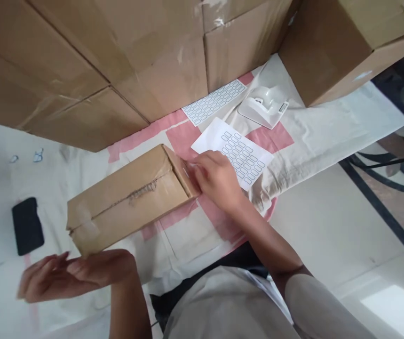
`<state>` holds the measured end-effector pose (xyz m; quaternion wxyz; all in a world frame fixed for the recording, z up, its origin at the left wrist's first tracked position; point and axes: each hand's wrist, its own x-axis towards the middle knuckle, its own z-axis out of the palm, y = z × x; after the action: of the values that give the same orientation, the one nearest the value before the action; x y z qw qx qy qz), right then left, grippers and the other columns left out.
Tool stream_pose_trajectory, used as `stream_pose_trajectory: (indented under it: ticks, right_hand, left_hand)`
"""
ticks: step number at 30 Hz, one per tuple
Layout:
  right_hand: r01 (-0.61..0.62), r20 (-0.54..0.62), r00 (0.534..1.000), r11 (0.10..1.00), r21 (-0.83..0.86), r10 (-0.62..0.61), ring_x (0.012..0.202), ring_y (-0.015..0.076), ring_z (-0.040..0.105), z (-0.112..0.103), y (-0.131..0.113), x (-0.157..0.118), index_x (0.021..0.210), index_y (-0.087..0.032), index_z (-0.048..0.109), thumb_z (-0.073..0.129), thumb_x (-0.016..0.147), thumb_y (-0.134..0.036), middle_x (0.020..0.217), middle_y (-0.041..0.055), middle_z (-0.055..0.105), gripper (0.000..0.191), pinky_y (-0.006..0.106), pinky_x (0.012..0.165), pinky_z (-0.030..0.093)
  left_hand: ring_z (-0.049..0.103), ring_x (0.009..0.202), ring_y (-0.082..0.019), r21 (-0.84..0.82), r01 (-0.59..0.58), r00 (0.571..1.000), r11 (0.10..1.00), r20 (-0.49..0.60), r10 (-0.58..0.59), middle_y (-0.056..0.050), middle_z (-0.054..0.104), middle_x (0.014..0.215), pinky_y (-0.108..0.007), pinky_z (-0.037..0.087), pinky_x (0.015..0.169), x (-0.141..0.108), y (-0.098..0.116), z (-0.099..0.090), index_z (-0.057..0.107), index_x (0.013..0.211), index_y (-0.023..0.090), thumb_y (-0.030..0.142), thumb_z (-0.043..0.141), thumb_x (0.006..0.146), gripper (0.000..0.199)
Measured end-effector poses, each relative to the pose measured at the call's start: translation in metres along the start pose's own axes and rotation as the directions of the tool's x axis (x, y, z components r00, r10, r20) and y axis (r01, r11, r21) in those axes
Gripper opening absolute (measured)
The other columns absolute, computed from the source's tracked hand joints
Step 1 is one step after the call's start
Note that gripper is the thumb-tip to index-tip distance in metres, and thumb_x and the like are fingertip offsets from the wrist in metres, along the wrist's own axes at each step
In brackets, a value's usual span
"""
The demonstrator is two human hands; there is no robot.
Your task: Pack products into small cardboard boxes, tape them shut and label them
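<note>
A long brown cardboard box [127, 197] lies on the cloth-covered surface, with tape along its top seam and a torn patch in the middle. My right hand [219, 179] is at the box's right end, its fingertips bent together against that end face. Whatever those fingers pinch, if anything, is hidden. Close by the right hand is a white sheet of small outlined labels [240, 153], part of it peeled bare. My left hand [71, 275] is just below the box's near left corner, palm turned up, fingers loosely stretched and slightly blurred, with nothing visible in it.
Large taped cartons [159, 61] form a wall along the back, and another carton [332, 52] stands at the right. Before them lie a second label sheet [216, 101] and a white plastic device [265, 106]. A black phone [27, 226] is at the left.
</note>
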<state>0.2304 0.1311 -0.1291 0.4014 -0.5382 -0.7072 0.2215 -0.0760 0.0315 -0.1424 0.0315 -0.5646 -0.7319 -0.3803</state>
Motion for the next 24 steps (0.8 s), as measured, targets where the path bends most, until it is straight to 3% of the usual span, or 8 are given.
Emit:
stream_pose_trajectory:
  ticks: [2, 3, 6, 9, 17, 20, 22, 24]
  right_hand:
    - [0.014, 0.033, 0.999, 0.999, 0.052, -0.016, 0.100, 0.0247, 0.065, 0.005, 0.000, 0.002, 0.105, -0.020, 0.069, 0.052, 0.103, -0.014, 0.109, 0.0089, 0.074, 0.019, 0.042, 0.091, 0.050]
    - [0.027, 0.038, 0.999, 0.997, 0.077, -0.030, 0.101, 0.0241, 0.065, 0.006, 0.001, 0.002, 0.106, -0.021, 0.069, 0.052, 0.104, -0.016, 0.109, 0.0085, 0.074, 0.018, 0.041, 0.091, 0.050]
    - [0.062, 0.010, 0.998, 0.992, 0.107, -0.064, 0.101, 0.0232, 0.065, 0.008, 0.002, -0.001, 0.106, -0.020, 0.069, 0.050, 0.107, -0.019, 0.108, 0.0089, 0.074, 0.019, 0.040, 0.090, 0.049]
    - [0.078, -0.007, 0.997, 0.992, 0.096, -0.078, 0.100, 0.0229, 0.064, 0.007, 0.002, -0.005, 0.107, -0.019, 0.069, 0.049, 0.107, -0.017, 0.107, 0.0091, 0.074, 0.021, 0.039, 0.088, 0.049]
    - [0.078, 0.017, 0.997, 0.996, 0.050, -0.079, 0.096, 0.0230, 0.062, 0.005, -0.004, -0.007, 0.107, -0.020, 0.071, 0.051, 0.106, -0.015, 0.105, 0.0088, 0.074, 0.020, 0.039, 0.083, 0.046]
    - [0.071, 0.014, 0.997, 0.996, 0.048, -0.072, 0.096, 0.0234, 0.062, 0.005, -0.005, -0.006, 0.106, -0.018, 0.072, 0.053, 0.105, -0.014, 0.104, 0.0094, 0.075, 0.019, 0.039, 0.082, 0.047]
    - [0.056, 0.006, 0.998, 0.995, 0.081, -0.056, 0.095, 0.0235, 0.062, 0.006, -0.004, -0.005, 0.106, -0.018, 0.072, 0.052, 0.105, -0.014, 0.103, 0.0100, 0.075, 0.020, 0.039, 0.083, 0.048]
    - [0.045, 0.008, 0.999, 0.982, 0.182, -0.048, 0.095, 0.0225, 0.063, 0.007, -0.002, -0.005, 0.105, -0.018, 0.071, 0.051, 0.104, -0.012, 0.102, 0.0095, 0.074, 0.022, 0.038, 0.085, 0.050]
  left_hand:
    - [0.047, 0.139, -0.034, -0.012, -0.008, 0.944, 1.000, -0.330, 0.003, -0.002, 0.047, 0.135, -0.061, 0.041, 0.116, -0.005, 0.014, 0.015, 0.036, 0.129, 0.039, 0.044, 0.015, 0.098, 0.037]
    - [0.048, 0.141, -0.032, -0.021, -0.010, 0.930, 1.000, -0.367, 0.001, -0.001, 0.048, 0.136, -0.060, 0.041, 0.118, -0.007, 0.022, 0.023, 0.034, 0.129, 0.039, 0.042, 0.010, 0.098, 0.039]
    - [0.040, 0.154, -0.030, -0.052, 0.029, 0.974, 0.998, -0.223, -0.040, -0.002, 0.043, 0.154, -0.057, 0.037, 0.125, -0.006, 0.041, 0.039, 0.022, 0.145, 0.037, 0.039, -0.004, 0.096, 0.055]
    - [0.031, 0.160, -0.030, -0.184, 0.071, 0.978, 0.980, -0.178, -0.104, -0.001, 0.040, 0.164, -0.057, 0.030, 0.131, 0.000, 0.047, 0.043, 0.022, 0.155, 0.033, 0.042, -0.003, 0.096, 0.065]
    - [0.027, 0.162, -0.024, -0.194, 0.095, 0.990, 0.976, -0.082, -0.113, 0.003, 0.039, 0.167, -0.051, 0.029, 0.131, -0.005, 0.043, 0.040, 0.010, 0.164, 0.034, 0.039, -0.010, 0.092, 0.075]
    - [0.028, 0.161, -0.023, -0.097, 0.166, 0.984, 0.981, -0.048, -0.171, 0.002, 0.033, 0.170, -0.049, 0.033, 0.130, -0.006, 0.037, 0.040, 0.007, 0.164, 0.033, 0.042, -0.015, 0.092, 0.076]
    - [0.030, 0.161, -0.025, -0.046, 0.210, 0.977, 0.977, -0.027, -0.211, 0.003, 0.028, 0.173, -0.050, 0.035, 0.129, -0.007, 0.030, 0.039, 0.008, 0.163, 0.034, 0.048, -0.017, 0.091, 0.078]
    - [0.030, 0.160, -0.029, -0.112, 0.235, 0.972, 0.966, -0.006, -0.237, 0.005, 0.024, 0.176, -0.054, 0.038, 0.127, -0.008, 0.023, 0.038, 0.013, 0.162, 0.037, 0.055, -0.014, 0.090, 0.079]
